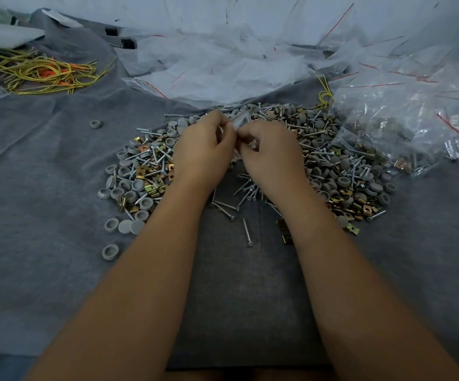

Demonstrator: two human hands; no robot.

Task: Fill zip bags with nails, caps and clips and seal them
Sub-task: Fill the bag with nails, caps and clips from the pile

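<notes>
left hand (203, 149) and right hand (271, 152) held close together above the heap of nails, caps and clips (341, 171), fingers of both curled and pinching a small clear zip bag (240, 125) between them. heap spread across the middle of the grey cloth (44, 188), toward its far edge. empty zip bags (222, 70) piled along the far edge; filled bags (415, 127) at the far right. yellow and orange cords (38, 75) near the far left corner.
</notes>
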